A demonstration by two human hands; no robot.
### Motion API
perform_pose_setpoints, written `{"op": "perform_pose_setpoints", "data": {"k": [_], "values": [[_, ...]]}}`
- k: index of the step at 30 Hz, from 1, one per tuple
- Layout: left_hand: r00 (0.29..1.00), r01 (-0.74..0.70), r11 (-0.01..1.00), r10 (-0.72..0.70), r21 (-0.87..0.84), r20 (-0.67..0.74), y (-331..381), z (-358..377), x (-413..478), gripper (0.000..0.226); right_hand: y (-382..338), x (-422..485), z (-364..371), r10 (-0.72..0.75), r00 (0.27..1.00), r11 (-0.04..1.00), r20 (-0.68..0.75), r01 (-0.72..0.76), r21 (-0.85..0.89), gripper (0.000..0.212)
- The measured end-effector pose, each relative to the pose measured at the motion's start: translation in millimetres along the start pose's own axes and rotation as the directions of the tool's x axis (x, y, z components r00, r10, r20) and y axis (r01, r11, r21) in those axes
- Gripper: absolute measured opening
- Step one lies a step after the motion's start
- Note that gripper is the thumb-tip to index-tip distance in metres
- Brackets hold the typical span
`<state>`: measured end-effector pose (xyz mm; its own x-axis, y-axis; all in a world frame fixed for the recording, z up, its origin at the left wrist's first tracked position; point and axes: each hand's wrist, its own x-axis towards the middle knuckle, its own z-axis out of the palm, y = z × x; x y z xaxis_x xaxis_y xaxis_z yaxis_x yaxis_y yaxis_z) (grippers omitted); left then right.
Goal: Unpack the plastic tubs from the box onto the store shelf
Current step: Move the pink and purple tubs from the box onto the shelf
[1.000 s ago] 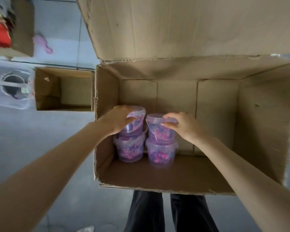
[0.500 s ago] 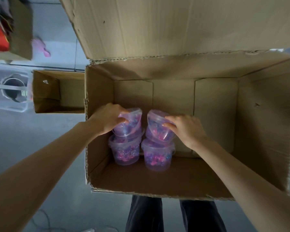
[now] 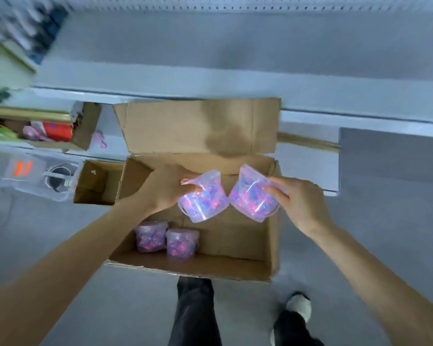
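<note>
My left hand point(image 3: 163, 189) grips a clear plastic tub point(image 3: 203, 199) full of pink and blue bits, tilted, above the open cardboard box point(image 3: 273, 240). My right hand point(image 3: 298, 201) grips a second such tub point(image 3: 253, 196) beside it; the two tubs nearly touch. Two more tubs, one point(image 3: 150, 236) on the left and one point(image 3: 181, 243) next to it, stand on the box floor at its near left. The grey store shelf point(image 3: 235, 58) runs across the top of the view, beyond the box.
A smaller open carton point(image 3: 95, 182) sits left of the box, with a clear plastic bin point(image 3: 30, 176) further left. Another carton with red and pink goods point(image 3: 58, 131) lies at the far left. My legs and a shoe point(image 3: 298, 308) stand behind the box.
Both hands have lifted the top tubs up out of the box, leaving the two lower tubs inside. The view has pulled back and up, so the shelf now shows.
</note>
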<state>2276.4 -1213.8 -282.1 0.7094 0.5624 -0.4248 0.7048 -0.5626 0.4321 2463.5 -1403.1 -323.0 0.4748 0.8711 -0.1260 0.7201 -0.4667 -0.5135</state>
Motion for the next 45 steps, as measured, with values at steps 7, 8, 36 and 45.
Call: {"op": "perform_pose_setpoints", "data": {"k": [7, 8, 36, 45], "values": [[0.979, -0.201, 0.980, 0.201, -0.008, 0.039, 218.7, -5.0, -26.2, 0.037, 73.6, -94.2, -220.4, -0.015, 0.998, 0.980, -0.068, 0.001, -0.200, 0.024], [0.967, -0.253, 0.968, 0.252, 0.002, 0.040, 243.2, -12.8, -28.8, 0.044, 78.9, -100.5, -245.7, -0.015, 0.998, 0.968, -0.062, -0.001, -0.249, 0.027], [0.603, -0.364, 0.620, 0.726, 0.695, -0.331, 378.1, -226.6, 154.8, 0.035, 92.6, 123.4, -440.5, -0.275, 0.876, 0.879, -0.396, 0.061, -0.474, 0.025], [0.613, -0.439, 0.683, 0.703, 0.583, -0.361, 368.0, -226.4, 163.9, 0.060, 97.3, 128.7, -452.3, -0.196, 0.936, 0.944, -0.292, 0.100, -0.314, 0.031]]}}
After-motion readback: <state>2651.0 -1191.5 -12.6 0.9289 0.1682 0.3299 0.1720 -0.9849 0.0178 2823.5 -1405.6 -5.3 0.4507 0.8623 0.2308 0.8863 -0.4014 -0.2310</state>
